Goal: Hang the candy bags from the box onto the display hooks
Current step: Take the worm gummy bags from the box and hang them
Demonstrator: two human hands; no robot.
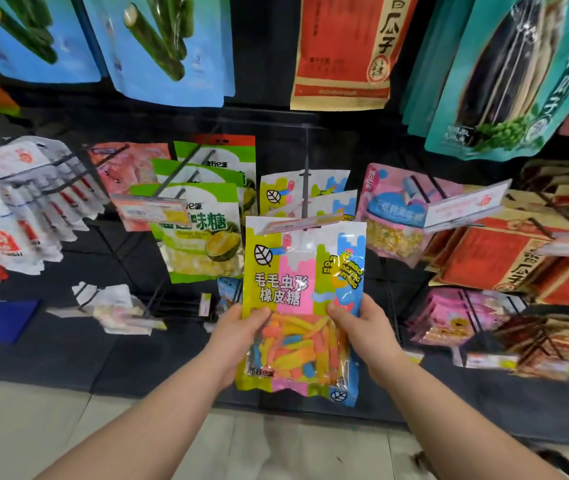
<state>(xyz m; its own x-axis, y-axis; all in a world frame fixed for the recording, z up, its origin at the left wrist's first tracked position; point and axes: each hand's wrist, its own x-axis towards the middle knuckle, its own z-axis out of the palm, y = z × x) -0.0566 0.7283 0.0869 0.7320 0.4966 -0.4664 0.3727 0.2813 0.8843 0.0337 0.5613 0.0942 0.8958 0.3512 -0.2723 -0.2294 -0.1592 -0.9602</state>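
Head view: your left hand and right hand each pinch the candy bag at mid-height, with its long axis running 12-to-6. Its top edge lies at 12 o'clock from your fingers, right at the display hook tip. Whether it is threaded, I cannot tell.

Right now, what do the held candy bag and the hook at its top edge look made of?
Candy bag: likely glossy printed plastic film; clear lower window shows the gummies, edges crinkle. Hook: seemingly thin dark metal wire, straight and rigid; finish too blurred to tell.

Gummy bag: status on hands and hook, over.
Left hand, right hand both gripping gummy bag by its sides. Bag top at price tag on hook, threading unclear. Matching bags on hook behind.
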